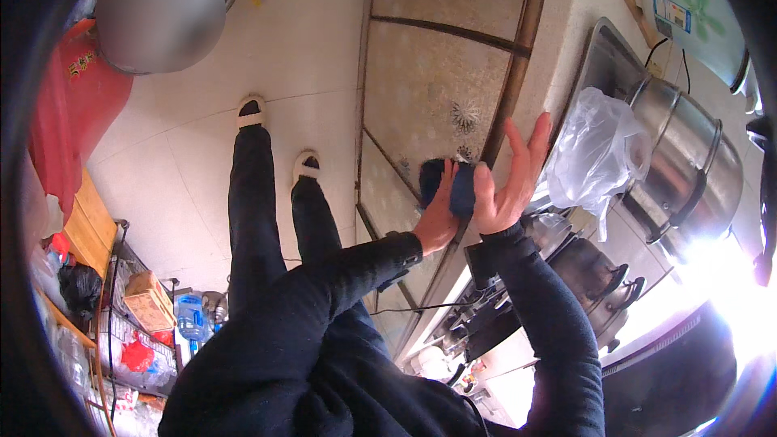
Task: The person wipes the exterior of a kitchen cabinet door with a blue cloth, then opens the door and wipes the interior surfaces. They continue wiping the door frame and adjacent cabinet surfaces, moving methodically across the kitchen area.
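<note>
A dark blue cloth [463, 193], seemingly folded, is in my left hand [442, 212], with parts of it showing on both sides of the fingers. My right hand [508, 185] is raised just beside it, fingers spread and nothing in the grasp. Its thumb is next to the cloth, though whether they touch I cannot tell. Both hands are by the front edge of the counter [561, 30], above cabinet doors [437, 91] with flower decorations.
On the counter stand a clear plastic bag [592, 149], a steel steamer pot [692, 152] and a darker pot [586, 276]. A cable [425, 308] crosses the counter edge. Opposite are a red cover [79, 91], a wire rack [139, 321] and a blue water bottle [191, 315].
</note>
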The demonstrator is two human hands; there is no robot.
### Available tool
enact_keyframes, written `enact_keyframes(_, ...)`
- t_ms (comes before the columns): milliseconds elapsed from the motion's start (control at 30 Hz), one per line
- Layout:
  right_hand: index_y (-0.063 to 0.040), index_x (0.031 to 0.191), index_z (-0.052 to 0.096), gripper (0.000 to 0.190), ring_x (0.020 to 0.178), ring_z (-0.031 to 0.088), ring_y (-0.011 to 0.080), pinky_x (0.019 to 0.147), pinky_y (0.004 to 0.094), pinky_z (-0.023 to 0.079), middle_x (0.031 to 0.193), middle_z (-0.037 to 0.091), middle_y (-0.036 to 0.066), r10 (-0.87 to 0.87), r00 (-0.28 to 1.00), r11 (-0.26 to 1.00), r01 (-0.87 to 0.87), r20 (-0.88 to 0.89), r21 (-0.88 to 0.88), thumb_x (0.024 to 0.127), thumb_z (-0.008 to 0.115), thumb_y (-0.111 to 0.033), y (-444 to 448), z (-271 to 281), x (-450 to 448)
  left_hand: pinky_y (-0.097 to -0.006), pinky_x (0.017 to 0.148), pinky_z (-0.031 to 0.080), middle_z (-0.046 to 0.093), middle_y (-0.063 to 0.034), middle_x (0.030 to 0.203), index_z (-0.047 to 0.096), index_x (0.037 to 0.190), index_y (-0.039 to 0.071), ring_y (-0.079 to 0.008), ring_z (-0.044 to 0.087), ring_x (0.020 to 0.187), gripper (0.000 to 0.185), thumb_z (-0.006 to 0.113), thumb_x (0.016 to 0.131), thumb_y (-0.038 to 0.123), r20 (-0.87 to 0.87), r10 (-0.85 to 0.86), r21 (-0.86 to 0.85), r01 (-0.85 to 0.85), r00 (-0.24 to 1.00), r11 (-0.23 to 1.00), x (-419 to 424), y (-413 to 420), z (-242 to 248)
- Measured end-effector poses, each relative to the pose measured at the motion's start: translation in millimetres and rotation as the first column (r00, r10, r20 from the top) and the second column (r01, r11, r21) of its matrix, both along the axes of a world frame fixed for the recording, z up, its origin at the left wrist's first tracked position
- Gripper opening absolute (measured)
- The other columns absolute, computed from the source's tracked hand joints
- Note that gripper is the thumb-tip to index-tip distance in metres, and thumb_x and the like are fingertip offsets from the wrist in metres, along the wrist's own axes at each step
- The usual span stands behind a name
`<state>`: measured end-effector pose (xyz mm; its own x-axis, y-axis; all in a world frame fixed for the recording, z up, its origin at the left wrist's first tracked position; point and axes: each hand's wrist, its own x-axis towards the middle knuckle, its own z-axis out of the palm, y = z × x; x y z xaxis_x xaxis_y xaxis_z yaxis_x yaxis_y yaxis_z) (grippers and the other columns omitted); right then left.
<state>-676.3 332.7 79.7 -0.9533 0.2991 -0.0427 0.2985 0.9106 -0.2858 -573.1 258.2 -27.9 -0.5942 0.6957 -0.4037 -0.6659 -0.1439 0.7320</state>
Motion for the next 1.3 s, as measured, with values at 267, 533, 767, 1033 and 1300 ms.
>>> enact_keyframes(267, -0.003, 0.130, 0.051, 0.062, 0.141, 0.020, 0.0424, 0.113, 0.0498, 0.015, 0.151, 0.023, 0.029, 0.020, 0.998, 0.999, -0.022, -0.056, -0.034, 0.084, 0.057, -0.044, 1.5, -4.8, 3.0, -0.0402, 0.117, 0.017, 0.009, -0.0312, 0.152, 0.012, 0.146, -0.006, -0.0456, 0.012, 0.141, 0.081, 0.055, 0.077, -0.004, -0.603, 0.379, 0.083, -0.417, 0.702, 0.905, -165.9, 78.6, -47.5)
enact_keyframes(533, -0.003, 0.128, 0.054, 0.057, 0.142, 0.020, 0.0420, 0.114, 0.0480, 0.015, 0.151, 0.023, 0.029, 0.037, 0.998, 0.999, -0.039, -0.054, -0.031, 0.086, 0.057, -0.041, -3.2, -4.1, 4.4, -0.0468, 0.115, 0.021, 0.008, -0.0280, 0.154, 0.013, 0.149, 0.000, -0.0472, 0.015, 0.140, 0.079, 0.059, 0.085, 0.011, -0.373, 0.201, -0.117, -0.261, 0.906, 0.958, -48.6, 33.1, -13.4)
enact_keyframes(767, -0.002, 0.128, 0.054, 0.056, 0.142, 0.018, 0.0417, 0.114, 0.0482, 0.015, 0.151, 0.023, 0.029, 0.046, 0.997, 0.998, -0.048, -0.054, -0.033, 0.086, 0.057, -0.040, -2.3, -4.7, 5.5, -0.0439, 0.115, 0.022, 0.015, -0.0326, 0.149, 0.017, 0.146, -0.004, -0.0496, 0.018, 0.138, 0.085, 0.062, 0.075, -0.002, -0.476, 0.458, -0.030, -0.534, 0.751, 0.845, -154.6, 87.9, -31.6)
enact_keyframes(1033, -0.002, 0.130, 0.052, 0.058, 0.142, 0.016, 0.0448, 0.114, 0.0515, 0.014, 0.152, 0.019, 0.029, 0.059, 0.998, 0.998, -0.059, 0.001, -0.019, 0.085, 0.058, -0.038, -1.9, 0.1, 2.2, -0.0412, 0.117, 0.016, 0.004, -0.0307, 0.153, 0.009, 0.149, -0.003, -0.0426, 0.011, 0.142, 0.081, 0.056, 0.083, 0.003, -0.236, 0.346, 0.065, -0.341, 0.908, 0.938, -80.0, 47.4, -21.7)
enact_keyframes(1300, -0.002, 0.129, 0.052, 0.062, 0.142, 0.015, 0.0452, 0.113, 0.0545, 0.012, 0.153, 0.018, 0.028, 0.044, 0.999, 0.998, -0.043, 0.017, -0.041, 0.082, 0.060, -0.042, -1.6, 3.0, -1.8, -0.0466, 0.117, 0.012, 0.002, -0.0318, 0.152, 0.011, 0.149, 0.000, -0.0486, 0.006, 0.141, 0.085, 0.061, 0.082, 0.011, -0.535, 0.059, -0.216, -0.204, 0.843, 0.955, -85.7, 53.0, -25.9)
